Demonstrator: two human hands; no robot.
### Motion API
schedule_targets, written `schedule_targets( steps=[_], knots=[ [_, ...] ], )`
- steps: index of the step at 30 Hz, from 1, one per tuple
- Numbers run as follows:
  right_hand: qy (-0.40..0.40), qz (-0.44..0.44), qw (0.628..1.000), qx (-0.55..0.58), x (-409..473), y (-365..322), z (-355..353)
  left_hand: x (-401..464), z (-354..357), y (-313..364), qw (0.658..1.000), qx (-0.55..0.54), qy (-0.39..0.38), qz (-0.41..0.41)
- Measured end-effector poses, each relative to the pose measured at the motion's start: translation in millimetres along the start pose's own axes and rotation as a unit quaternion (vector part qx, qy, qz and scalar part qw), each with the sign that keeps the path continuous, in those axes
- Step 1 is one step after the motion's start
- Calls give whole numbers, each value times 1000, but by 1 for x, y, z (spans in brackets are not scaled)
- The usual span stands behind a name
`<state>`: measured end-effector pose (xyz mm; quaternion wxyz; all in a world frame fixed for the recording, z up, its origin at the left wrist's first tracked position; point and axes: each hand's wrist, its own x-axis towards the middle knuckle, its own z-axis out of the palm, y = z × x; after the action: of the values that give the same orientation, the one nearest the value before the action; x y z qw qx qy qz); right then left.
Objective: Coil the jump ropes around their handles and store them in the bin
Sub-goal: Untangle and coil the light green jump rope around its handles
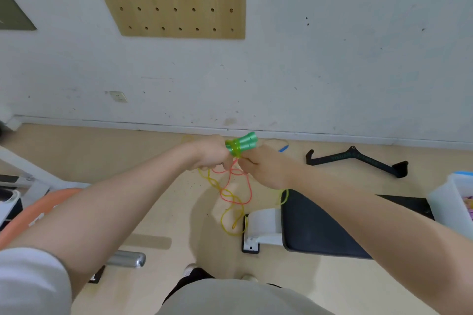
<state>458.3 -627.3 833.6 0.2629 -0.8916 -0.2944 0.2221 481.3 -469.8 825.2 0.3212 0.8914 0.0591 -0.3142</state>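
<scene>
My left hand grips two green jump rope handles held side by side, their ends pointing up and right. My right hand pinches the thin rope just below the handles. The rope hangs down in loose red and yellow-green loops over the floor. A white plastic bin stands at the right edge, partly cut off by the frame, with something pink inside. Another jump rope with a blue handle lies on the floor near the wall.
A black padded bench on a white frame stands below my right arm. A black V-shaped cable bar lies on the floor to the right. An orange object and a metal cylinder are at the left. A wooden pegboard hangs on the wall.
</scene>
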Motion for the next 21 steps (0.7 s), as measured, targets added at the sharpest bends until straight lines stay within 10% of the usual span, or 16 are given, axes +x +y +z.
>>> schedule_targets(
  steps=[5, 9, 15, 21],
  knots=[
    [-63, 29, 944, 322, -5, 14, 5, -7, -5, 8, 990, -89, -97, 55],
    [-105, 25, 932, 345, -6, 25, 8, -19, -11, 18, 988, -64, -101, 99],
    [-121, 71, 990, 2, -1, 34, -8, -23, 8, 31, 935, 313, -64, 150],
    [-18, 48, 959, -280, 16, 10, -42, -28, 25, 36, 855, 499, -73, 122]
  ],
)
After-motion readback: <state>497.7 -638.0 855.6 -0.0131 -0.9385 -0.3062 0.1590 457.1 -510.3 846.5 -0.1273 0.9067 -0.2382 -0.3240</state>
